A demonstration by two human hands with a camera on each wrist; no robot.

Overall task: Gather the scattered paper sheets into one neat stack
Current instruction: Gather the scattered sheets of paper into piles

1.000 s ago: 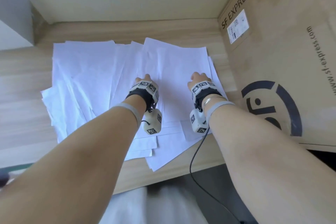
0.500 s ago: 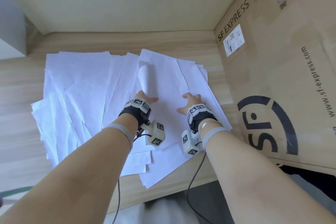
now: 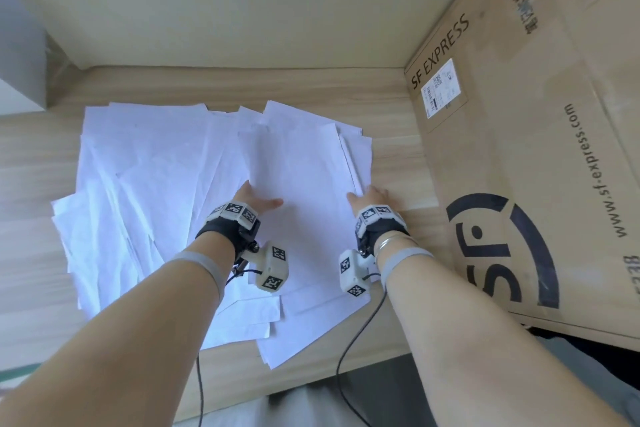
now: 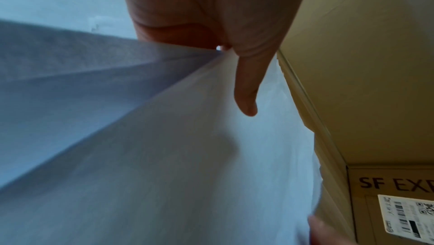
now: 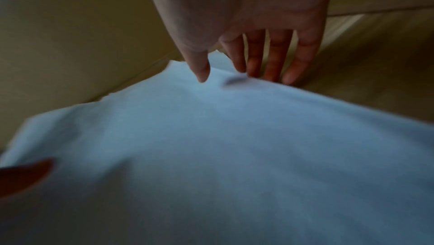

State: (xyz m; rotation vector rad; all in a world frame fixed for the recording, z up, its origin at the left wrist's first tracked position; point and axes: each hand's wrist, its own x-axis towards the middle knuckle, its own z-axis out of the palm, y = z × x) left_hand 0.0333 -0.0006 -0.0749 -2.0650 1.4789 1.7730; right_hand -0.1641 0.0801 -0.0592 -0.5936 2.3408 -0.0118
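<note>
Several white paper sheets (image 3: 156, 184) lie fanned and overlapping on the wooden desk (image 3: 34, 270). One top sheet (image 3: 304, 177) lies on the right part of the pile, between my hands. My left hand (image 3: 256, 199) holds its left edge. In the left wrist view the thumb (image 4: 244, 91) lies on top of the sheet (image 4: 187, 156) and the fingers are hidden under it. My right hand (image 3: 372, 196) is at the pile's right edge. There its straight fingers (image 5: 272, 59) touch the edge of the paper (image 5: 211, 147), with the thumb just over it.
A large cardboard box (image 3: 536, 149) marked SF EXPRESS stands close on the right, a narrow strip of desk from the paper. A wall closes the back. A grey-white block (image 3: 17, 62) sits at the far left. Some sheets overhang the desk's front edge (image 3: 311, 374).
Half a second ago a sheet curled up between my hands. Now it lies flatter, and my hands have spread apart to its left and right edges.
</note>
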